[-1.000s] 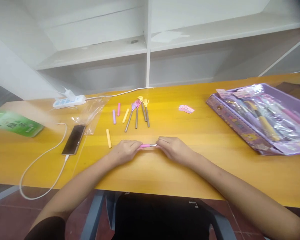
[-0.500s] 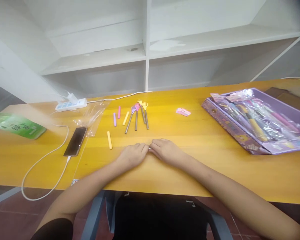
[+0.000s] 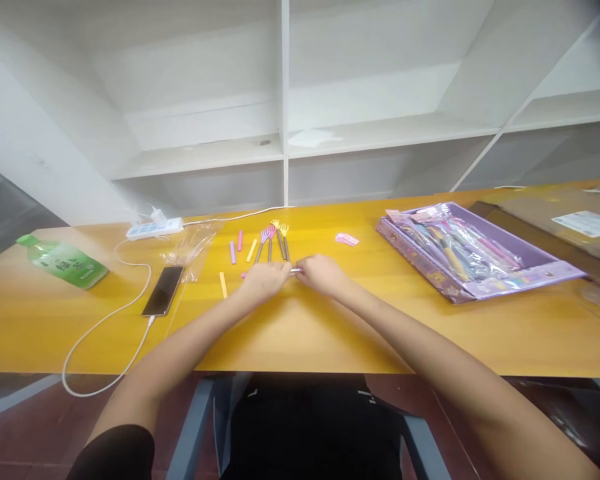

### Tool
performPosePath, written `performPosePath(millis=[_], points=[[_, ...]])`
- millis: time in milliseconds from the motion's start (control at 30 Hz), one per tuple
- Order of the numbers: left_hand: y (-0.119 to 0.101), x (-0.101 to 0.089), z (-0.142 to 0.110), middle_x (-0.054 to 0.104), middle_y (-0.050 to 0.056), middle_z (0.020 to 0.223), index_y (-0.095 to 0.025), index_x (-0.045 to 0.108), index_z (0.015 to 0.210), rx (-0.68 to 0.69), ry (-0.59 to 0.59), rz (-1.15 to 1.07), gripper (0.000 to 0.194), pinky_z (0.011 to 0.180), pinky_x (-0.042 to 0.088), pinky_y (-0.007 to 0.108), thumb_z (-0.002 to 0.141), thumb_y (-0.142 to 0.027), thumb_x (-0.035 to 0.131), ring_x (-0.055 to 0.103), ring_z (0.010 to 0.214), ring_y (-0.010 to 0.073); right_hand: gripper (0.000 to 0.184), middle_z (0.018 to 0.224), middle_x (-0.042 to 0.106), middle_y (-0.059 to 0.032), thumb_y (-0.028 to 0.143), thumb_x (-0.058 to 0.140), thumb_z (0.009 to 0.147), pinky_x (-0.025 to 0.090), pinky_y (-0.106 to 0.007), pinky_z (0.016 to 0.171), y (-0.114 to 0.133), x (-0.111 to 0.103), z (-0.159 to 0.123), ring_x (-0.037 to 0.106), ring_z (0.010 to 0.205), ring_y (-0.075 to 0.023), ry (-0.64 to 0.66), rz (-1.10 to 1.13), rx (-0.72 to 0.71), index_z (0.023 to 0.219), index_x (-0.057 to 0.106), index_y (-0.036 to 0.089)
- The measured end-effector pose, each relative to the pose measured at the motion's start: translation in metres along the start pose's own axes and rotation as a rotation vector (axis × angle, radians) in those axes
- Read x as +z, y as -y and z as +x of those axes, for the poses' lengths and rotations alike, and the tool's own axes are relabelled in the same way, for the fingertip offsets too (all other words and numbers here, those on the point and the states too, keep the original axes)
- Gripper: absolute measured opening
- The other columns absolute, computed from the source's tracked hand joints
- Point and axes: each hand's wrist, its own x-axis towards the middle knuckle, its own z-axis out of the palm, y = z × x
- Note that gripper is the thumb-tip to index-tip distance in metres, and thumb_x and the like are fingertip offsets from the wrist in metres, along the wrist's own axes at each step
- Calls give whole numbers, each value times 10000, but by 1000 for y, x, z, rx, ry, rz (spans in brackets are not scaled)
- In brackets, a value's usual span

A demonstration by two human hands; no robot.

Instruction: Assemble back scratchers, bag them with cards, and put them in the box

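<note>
Both my hands meet over the middle of the table. My left hand (image 3: 267, 278) is closed around a thin metal rod (image 3: 295, 270), and a pink end pokes out on its left side. The rod's other end is hidden in my right hand (image 3: 320, 272), whose fingers are closed on it. Just beyond lie several small back scratchers (image 3: 275, 235) with purple, pink and yellow hand-shaped heads and metal rods. Beside them are a purple grip tube (image 3: 233, 253), a pink tube (image 3: 240, 241) and a yellow tube (image 3: 251, 250). Another yellow tube (image 3: 223, 285) rests nearer my left forearm.
Right of my hands stands a purple display box (image 3: 425, 283) of wrapped items, with a cardboard box (image 3: 545, 207) behind. Pink cards (image 3: 347, 239) lie mid-table. Leftward are a phone (image 3: 163, 291) on a cable, a power strip (image 3: 155, 228) and a green bottle (image 3: 63, 260).
The view has tilted up. My hands have moved farther from me over the table, and slightly more of the rod shows between them. A pink end now shows left of my left hand.
</note>
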Motion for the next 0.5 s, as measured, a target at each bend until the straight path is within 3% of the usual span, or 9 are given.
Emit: performPosePath(millis=[133,267,400,500], points=[[28,-13,0,738,160,1010,-153,617,1186,36,-7,33,348,758,500,336,1134,-351,336,729,849,263,414,1015,790,-160,357,411,1099,453,-315,752,-16,-15,0,734,899,-269,-21,-57,37,1105,789,188],[64,-20,-27,740,113,967,-186,638,1116,-26,-10,54,257,751,497,314,1114,-330,425,713,832,232,424,1030,784,-174,322,405,1104,461,-303,805,-52,-29,-24,730,951,-257,-22,-110,61,1051,791,154],[99,-23,-65,724,78,905,-211,638,1036,-26,-64,71,243,689,457,284,1102,-339,442,691,804,217,423,1010,781,-154,324,390,1108,454,-299,783,-103,-37,-62,721,894,-243,-33,-138,70,1071,777,158],[126,-24,-91,724,71,901,-226,632,1015,-60,-66,112,292,653,423,280,1112,-378,402,672,784,220,412,992,777,-159,304,392,1091,461,-340,804,-156,-34,-92,708,889,-271,-85,-143,92,1103,781,168]])
